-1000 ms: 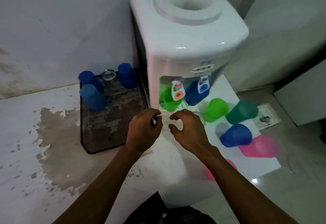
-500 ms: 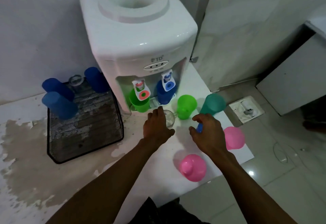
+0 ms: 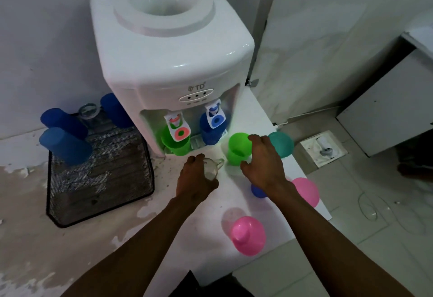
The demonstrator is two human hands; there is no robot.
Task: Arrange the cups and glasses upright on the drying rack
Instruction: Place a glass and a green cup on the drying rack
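A black mesh drying rack (image 3: 100, 179) lies left of the water dispenser, holding three blue cups (image 3: 65, 145) and a clear glass (image 3: 87, 111) at its far end. My left hand (image 3: 195, 179) is closed around a clear glass mug (image 3: 212, 168) on the white counter. My right hand (image 3: 264, 163) hovers spread over a green cup (image 3: 237, 148), fingers at its rim. A teal cup (image 3: 282, 144), a blue cup (image 3: 257, 191) partly hidden under my right wrist, and two pink cups (image 3: 249, 235) (image 3: 307, 190) stand upside down nearby.
The white water dispenser (image 3: 168, 58) stands at the back, with a green cup (image 3: 174, 145) and a blue cup (image 3: 209, 132) under its taps. The counter's right edge drops to a tiled floor with a socket plate (image 3: 323, 149) and cable.
My left hand has closed around the glass mug. My right hand moved from the blue cup up to the green cup. The view shifted slightly.
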